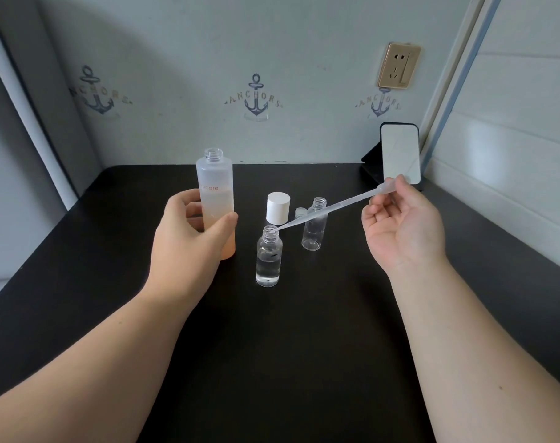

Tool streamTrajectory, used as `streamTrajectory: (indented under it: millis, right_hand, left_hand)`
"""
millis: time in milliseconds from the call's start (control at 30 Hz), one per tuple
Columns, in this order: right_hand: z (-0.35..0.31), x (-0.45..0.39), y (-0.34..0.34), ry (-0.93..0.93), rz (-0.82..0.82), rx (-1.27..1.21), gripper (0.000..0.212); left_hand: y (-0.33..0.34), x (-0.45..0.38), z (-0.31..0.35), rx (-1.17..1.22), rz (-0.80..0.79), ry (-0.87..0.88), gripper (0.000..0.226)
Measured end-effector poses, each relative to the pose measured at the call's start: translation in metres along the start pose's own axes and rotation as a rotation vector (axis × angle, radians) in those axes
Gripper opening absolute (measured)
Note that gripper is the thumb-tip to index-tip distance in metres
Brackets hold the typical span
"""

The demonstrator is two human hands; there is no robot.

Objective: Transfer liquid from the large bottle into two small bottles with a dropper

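One small clear plastic bottle (268, 257) is being filled from the translucent dropper (329, 207) pinched by the right hand (400, 225), while the tall frosted large bottle (215, 199) is being gripped by the left hand (189, 231); a refill is probably being called for next.

large bottle (215, 199) stands left of near small bottle (268, 257); cap (278, 207) behind.

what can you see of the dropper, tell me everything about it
The dropper is a one-piece pipette of clear, soft-looking plastic: a bulb at the top and a long stem that tapers to a fine tip. The right hand pinches the bulb between fingertips. It is held slanted, bulb up at the right, tip down at the left. The tip sits at the open mouth of the nearer small bottle, which is partly filled with clear liquid. Whether the stem holds liquid cannot be told.
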State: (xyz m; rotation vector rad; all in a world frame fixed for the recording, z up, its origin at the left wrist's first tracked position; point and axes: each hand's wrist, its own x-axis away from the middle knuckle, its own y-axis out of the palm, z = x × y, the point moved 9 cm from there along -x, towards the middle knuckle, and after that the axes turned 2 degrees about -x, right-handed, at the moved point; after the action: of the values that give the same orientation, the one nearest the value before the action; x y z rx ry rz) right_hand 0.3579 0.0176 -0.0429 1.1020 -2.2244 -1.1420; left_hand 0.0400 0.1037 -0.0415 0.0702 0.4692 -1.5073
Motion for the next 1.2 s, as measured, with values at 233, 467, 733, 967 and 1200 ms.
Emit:
streamTrajectory:
  millis: [233,467,733,967,1200]
  right_hand:
    - [-0.001,-0.002,0.000,-0.010,-0.006,0.004,0.012]
    - [-0.001,-0.002,0.001,-0.009,-0.015,0.007,0.010]
    - [0.000,-0.002,0.001,0.002,-0.009,0.011,0.008]
    - [0.000,-0.002,0.002,-0.001,-0.012,0.005,0.008]
    - [0.000,-0.002,0.002,0.002,-0.019,-0.003,0.005]
  left_hand:
    - [-0.025,0.019,0.034,0.000,0.142,0.249,0.017]
    - [0.020,0.024,0.029,-0.045,-0.227,0.228,0.030]
    - [0.052,0.036,0.026,-0.258,-0.528,0.261,0.024]
    - [0.052,0.035,0.027,-0.266,-0.529,0.304,0.028]
    - [0.051,0.036,0.029,-0.218,-0.535,0.293,0.044]
